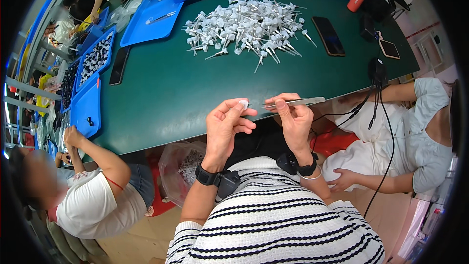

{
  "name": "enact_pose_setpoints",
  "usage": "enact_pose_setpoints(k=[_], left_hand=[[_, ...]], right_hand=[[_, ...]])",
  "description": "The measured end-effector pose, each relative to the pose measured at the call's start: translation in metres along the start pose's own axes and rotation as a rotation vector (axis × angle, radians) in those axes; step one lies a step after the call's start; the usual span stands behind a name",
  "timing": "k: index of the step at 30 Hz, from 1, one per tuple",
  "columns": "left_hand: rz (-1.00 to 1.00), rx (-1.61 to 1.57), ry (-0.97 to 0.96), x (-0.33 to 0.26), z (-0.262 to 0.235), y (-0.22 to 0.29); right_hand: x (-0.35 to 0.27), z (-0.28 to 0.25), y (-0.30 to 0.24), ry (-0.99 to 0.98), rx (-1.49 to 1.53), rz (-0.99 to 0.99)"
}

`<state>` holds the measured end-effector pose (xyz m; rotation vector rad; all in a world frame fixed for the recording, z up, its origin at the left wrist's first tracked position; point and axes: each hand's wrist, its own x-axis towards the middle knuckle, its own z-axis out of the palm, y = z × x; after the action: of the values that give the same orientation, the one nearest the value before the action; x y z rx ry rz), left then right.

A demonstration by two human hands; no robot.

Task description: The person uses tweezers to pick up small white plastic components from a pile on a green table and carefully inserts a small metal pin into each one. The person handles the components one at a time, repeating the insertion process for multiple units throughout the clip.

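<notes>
My left hand (225, 123) pinches a small white plastic cap (243, 103) between thumb and fingertips, just off the near edge of the green table (166, 93). My right hand (292, 117) grips metal tweezers (298, 101) that lie level, their tip pointing left toward the cap. The two hands are close together, nearly touching. Farther back on the table lies a heap of white pump parts with thin tubes (246, 24).
Two dark phones (328, 35) (118, 65) lie on the table, with blue trays (151, 17) (86, 107) at the back and left. One person sits at my left (97, 190), another at my right (415, 137). A clear bag of parts (183, 166) hangs below the table edge.
</notes>
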<state>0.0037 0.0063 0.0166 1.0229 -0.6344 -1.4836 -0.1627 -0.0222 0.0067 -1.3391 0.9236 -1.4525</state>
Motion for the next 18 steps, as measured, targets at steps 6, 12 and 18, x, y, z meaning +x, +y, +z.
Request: enact_pose_setpoints(k=[6, 12, 18], left_hand=[[0.013, 0.007, -0.034, -0.005, 0.004, 0.001], [0.041, 0.046, -0.019, -0.012, 0.004, 0.003], [0.117, 0.119, 0.097, -0.041, -0.02, 0.012]], right_hand=[[-0.003, -0.003, -0.002, -0.01, 0.013, 0.002], [-0.003, -0.001, -0.004, -0.013, 0.049, 0.021], [-0.007, 0.004, 0.001, -0.039, 0.032, 0.016]])
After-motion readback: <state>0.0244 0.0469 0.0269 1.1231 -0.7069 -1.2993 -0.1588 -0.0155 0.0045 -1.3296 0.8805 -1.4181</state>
